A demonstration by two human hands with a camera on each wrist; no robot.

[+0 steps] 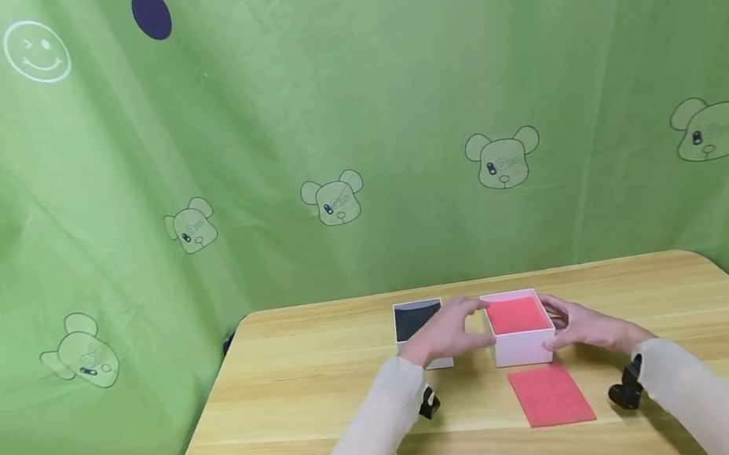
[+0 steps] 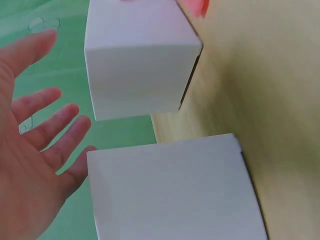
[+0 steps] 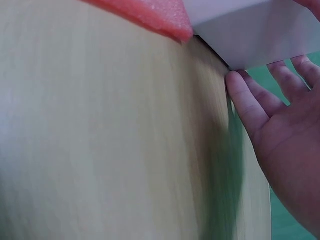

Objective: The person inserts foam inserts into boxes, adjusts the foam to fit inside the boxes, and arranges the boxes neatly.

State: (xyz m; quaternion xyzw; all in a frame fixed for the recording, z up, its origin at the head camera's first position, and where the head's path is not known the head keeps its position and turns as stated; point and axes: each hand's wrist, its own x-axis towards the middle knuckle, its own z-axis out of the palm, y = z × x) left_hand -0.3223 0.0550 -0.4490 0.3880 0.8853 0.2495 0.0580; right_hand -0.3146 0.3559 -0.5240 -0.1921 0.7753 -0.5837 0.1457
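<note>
A small white box [image 1: 524,349] stands on the table with a pink foam sheet [image 1: 517,316] inside it. At its left side my left hand [image 1: 448,329] is spread, thumb and fingers apart; in the left wrist view the fingers are extended and grip nothing. My right hand [image 1: 587,323] is at the box's right side, its thumb at the front lower corner and its fingers along the side, as the right wrist view shows. Just in front of the box lies a second pink foam sheet [image 1: 552,395], flat on the wood.
Left of the pink-lined box stands another white box [image 1: 439,363] with black foam [image 1: 417,320] in it, partly hidden by my left hand. The wooden table [image 1: 277,400] has rounded far corners. Behind it hangs a green curtain [image 1: 424,242] with printed bear heads.
</note>
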